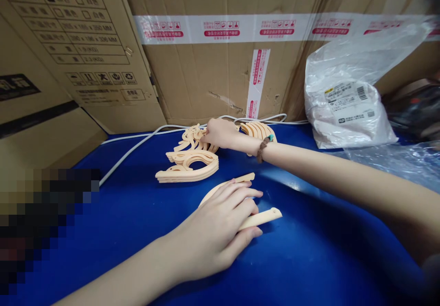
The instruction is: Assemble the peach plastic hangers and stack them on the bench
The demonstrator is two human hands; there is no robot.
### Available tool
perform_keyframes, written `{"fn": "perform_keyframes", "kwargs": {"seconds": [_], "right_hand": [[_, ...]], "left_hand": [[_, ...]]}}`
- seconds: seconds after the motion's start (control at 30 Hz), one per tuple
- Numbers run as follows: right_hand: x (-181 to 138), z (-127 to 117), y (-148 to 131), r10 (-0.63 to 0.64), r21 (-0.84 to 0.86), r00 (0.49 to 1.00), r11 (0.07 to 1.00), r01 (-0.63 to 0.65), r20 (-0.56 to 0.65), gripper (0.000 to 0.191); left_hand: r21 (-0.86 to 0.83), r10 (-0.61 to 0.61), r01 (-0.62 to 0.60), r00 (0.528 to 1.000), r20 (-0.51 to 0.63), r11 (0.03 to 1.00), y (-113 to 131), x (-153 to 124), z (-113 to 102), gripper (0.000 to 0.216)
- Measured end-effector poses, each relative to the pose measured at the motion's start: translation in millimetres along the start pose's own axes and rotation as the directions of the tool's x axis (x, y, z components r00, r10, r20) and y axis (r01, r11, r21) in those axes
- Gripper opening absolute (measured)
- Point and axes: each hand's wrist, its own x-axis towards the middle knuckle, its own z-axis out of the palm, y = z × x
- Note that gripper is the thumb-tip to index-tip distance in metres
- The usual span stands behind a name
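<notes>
My left hand (223, 223) lies over a curved cream plastic piece, which looks like part of a folding clothes hanger (263, 217). One straight end, with a small hole, sticks out between thumb and index finger. A second cream end (245, 178) shows beyond the fingertips; whether both join under the palm is hidden. Farther back, my right hand (222, 133) reaches into a heap of curved cream hook-like parts (192, 136), its fingers bent down; what they grip is hidden. Between the hands and to the left sits a neat stack of cream hanger pieces (187, 174).
Several curved cream arms (259, 130) lie behind my right wrist. A white cable (134, 154) runs along the back of the blue table (309, 269). Cardboard boxes (206, 76) wall the back and left. A white plastic parcel bag (347, 108) stands at right beside clear film (405, 161).
</notes>
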Motion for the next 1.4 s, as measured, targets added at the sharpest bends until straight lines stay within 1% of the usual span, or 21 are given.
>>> {"fn": "perform_keyframes", "kwargs": {"seconds": [0.17, 0.27, 0.37, 0.43, 0.5, 0.57, 0.63, 0.7, 0.77, 0.8, 0.87, 0.9, 0.97, 1.03, 1.1, 1.13, 1.2, 1.27, 1.3, 1.33, 1.4], "right_hand": [[9.5, 8.1, 8.3, 0.038, 0.216, 0.999, 0.976, -0.035, -0.01, 0.029], [13.1, 3.6, 9.6, 0.054, 0.342, 0.997, 0.939, -0.03, -0.062, 0.03], [6.3, -14.4, 9.4, 0.071, 0.447, 0.986, 0.894, 0.005, -0.151, 0.033], [-6.3, -30.8, 10.6, 0.075, 0.503, 0.977, 0.863, 0.036, -0.199, 0.035], [-25.1, -46.2, 14.5, 0.061, 0.56, 0.974, 0.825, 0.074, -0.218, 0.036], [-48.4, -56.7, 21.4, 0.06, 0.71, 0.974, 0.695, 0.116, -0.217, 0.033], [-74.4, -59.7, 30.7, 0.083, 0.784, 0.98, 0.613, 0.091, -0.179, 0.031], [-101.2, -55.0, 40.9, 0.125, 0.826, 0.984, 0.563, 0.035, -0.127, 0.021], [-126.9, -45.7, 50.4, 0.142, 0.849, 0.99, 0.524, -0.067, -0.01, 0.012], [-138.7, -40.7, 54.7, 0.127, 0.861, 0.991, 0.5, -0.095, 0.036, 0.011], [-159.0, -32.8, 61.8, 0.108, 0.897, 0.986, 0.411, -0.159, 0.126, 0.014], [-167.0, -30.4, 64.7, 0.093, 0.915, 0.986, 0.37, -0.161, 0.136, 0.013], [-178.4, -29.2, 69.1, 0.094, 0.932, 0.989, 0.335, -0.138, 0.113, 0.012], [-184.1, -30.8, 71.4, 0.094, 0.932, 0.993, 0.349, -0.1, 0.071, 0.01], [-186.2, -32.4, 71.5, 0.093, 0.916, 0.995, 0.394, -0.075, 0.042, 0.01], [-186.6, -32.5, 70.7, 0.098, 0.905, 0.994, 0.418, -0.08, 0.042, 0.009], [-187.7, -31.4, 68.0, 0.124, 0.877, 0.989, 0.462, -0.131, 0.082, 0.01], [-189.9, -29.6, 64.8, 0.114, 0.852, 0.982, 0.49, -0.185, 0.148, 0.02], [-191.4, -29.0, 63.4, 0.093, 0.838, 0.982, 0.512, -0.19, 0.165, 0.027], [-193.1, -28.9, 62.3, 0.066, 0.818, 0.983, 0.548, -0.177, 0.169, 0.034], [-196.6, -30.4, 61.1, 0.012, 0.738, 0.989, 0.665, -0.118, 0.147, 0.043]], "left_hand": [[0.019, -0.001, 0.001, 1.0, 0.022, 1.0, -0.4, 0.9, -1.0, 0.025], [0.028, -0.011, 0.01, 0.999, 0.037, 1.0, -0.8, 1.6, -1.6, 0.026], [0.03, -0.018, 0.016, 0.999, 0.044, 0.999, -0.8, 2.0, -1.9, 0.026], [0.027, -0.02, 0.019, 0.999, 0.05, 0.999, -0.6, 2.1, -2.0, 0.025], [0.023, -0.023, 0.022, 0.998, 0.052, 0.999, -0.7, 2.1, -1.7, 0.025], [0.02, -0.025, 0.025, 0.999, 0.046, 1.0, -1.3, 1.8, -1.2, 0.025], [0.018, -0.023, 0.023, 0.999, 0.035, 1.0, -2.4, 1.3, -0.5, 0.024], [0.021, -0.016, 0.016, 1.0, 0.026, 1.0, -3.3, 0.8, -0.1, 0.022], [0.03, -0.007, 0.006, 1.0, 0.025, 1.0, -3.7, 0.6, -0.2, 0.02], [0.035, -0.002, 0.002, 1.0, 0.026, 0.999, -3.7, 0.6, -0.5, 0.02], [0.039, 0.001, -0.002, 1.0, 0.027, 0.999, -3.3, 1.0, -1.5, 0.018], [0.037, -0.002, 0.001, 1.0, 0.026, 0.999, -3.0, 1.3, -2.2, 0.018], [0.025, -0.011, 0.011, 1.0, 0.024, 1.0, -2.0, 1.9, -3.6, 0.017], [0.013, -0.027, 0.027, 0.999, 0.024, 1.0, -0.9, 2.5, -4.9, 0.016], [0.014, -0.041, 0.04, 0.999, 0.022, 0.999, 0.0, 3.1, -5.7, 0.016], [0.018, -0.046, 0.045, 0.999, 0.022, 0.999, 0.3, 3.4, -5.8, 0.017], [0.022, -0.048, 0.047, 0.999, 0.018, 0.999, 0.3, 3.5, -5.5, 0.018], [0.02, -0.05, 0.05, 0.999, 0.015, 0.999, -0.2, 3.2, -4.8, 0.017], [0.02, -0.052, 0.052, 0.999, 0.014, 0.998, -0.7, 2.9, -4.4, 0.017], [0.022, -0.053, 0.053, 0.998, 0.013, 0.998, -1.1, 2.5, -4.1, 0.018], [0.034, -0.057, 0.057, 0.998, 0.018, 0.998, -2.0, 1.7, -3.9, 0.021]]}}
